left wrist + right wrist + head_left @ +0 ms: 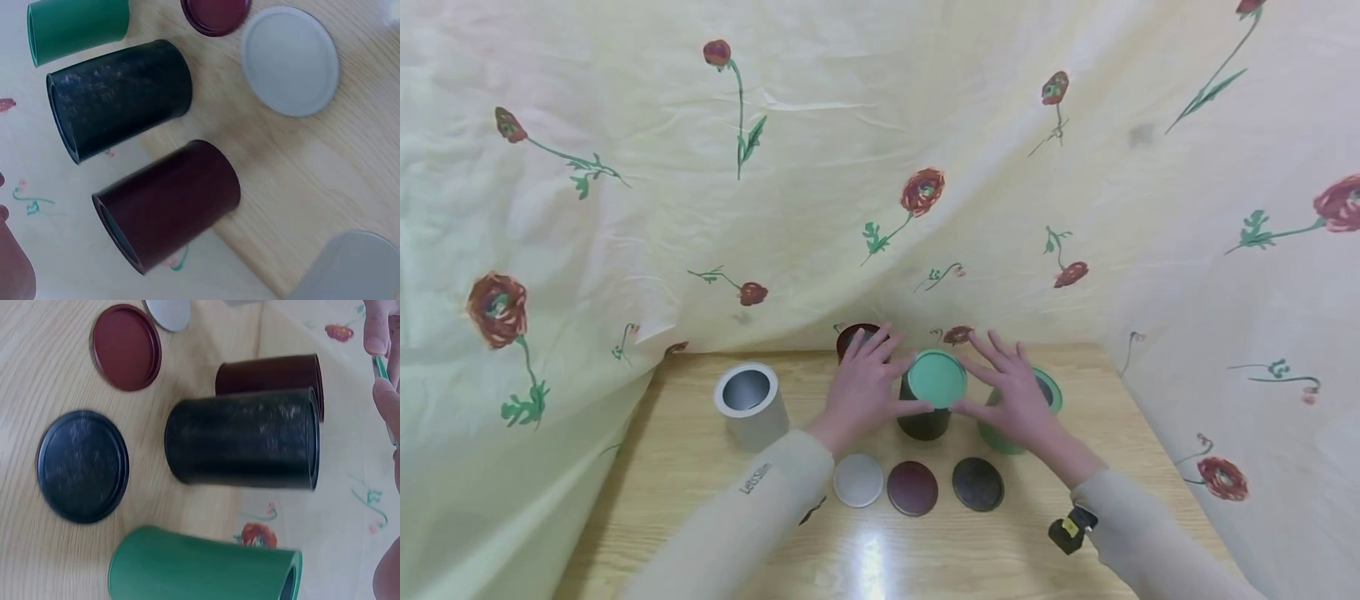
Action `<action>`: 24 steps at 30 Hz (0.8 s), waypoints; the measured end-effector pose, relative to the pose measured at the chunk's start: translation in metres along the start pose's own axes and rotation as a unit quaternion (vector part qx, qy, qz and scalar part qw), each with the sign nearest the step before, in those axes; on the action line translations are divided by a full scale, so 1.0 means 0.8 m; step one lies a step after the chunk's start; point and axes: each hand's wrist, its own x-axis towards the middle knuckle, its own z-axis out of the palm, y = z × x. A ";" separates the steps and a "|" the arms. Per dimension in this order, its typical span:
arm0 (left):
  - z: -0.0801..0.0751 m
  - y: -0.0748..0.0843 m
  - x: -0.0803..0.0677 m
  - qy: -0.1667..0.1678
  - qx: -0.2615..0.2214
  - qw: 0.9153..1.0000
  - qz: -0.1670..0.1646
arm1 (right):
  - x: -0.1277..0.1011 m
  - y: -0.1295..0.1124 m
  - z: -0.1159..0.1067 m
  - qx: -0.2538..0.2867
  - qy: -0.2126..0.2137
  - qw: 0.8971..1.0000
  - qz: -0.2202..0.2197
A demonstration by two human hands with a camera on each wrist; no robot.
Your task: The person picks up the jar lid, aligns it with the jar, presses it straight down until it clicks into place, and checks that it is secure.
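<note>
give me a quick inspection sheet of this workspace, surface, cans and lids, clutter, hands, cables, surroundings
surface: light wooden table, glare patch near the front edge
job's things: green lid held by both hands above the black can; it does not look seated on it; green can stands open behind the right hand; dark red can behind the left hand; silver can open, off to the left
clutter: silver lid, dark red lid and black lid lie flat in a row in front
grippers: left hand and right hand touch the green lid's edge, fingers spread
cables: nothing seen
surroundings: cream flowered cloth hung behind and at both sides
</note>
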 end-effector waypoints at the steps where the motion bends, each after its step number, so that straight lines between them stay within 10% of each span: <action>1: 0.002 0.003 0.003 -0.002 0.002 1.000 0.001 | -0.002 0.002 -0.003 -0.001 0.002 1.000 -0.002; 11: 0.019 0.035 0.028 0.005 0.041 0.999 0.029 | -0.025 0.031 -0.025 0.003 -0.012 0.999 0.031; 24: 0.033 0.065 0.057 -0.085 0.034 0.996 0.006 | -0.045 0.051 -0.051 -0.004 -0.015 0.999 0.036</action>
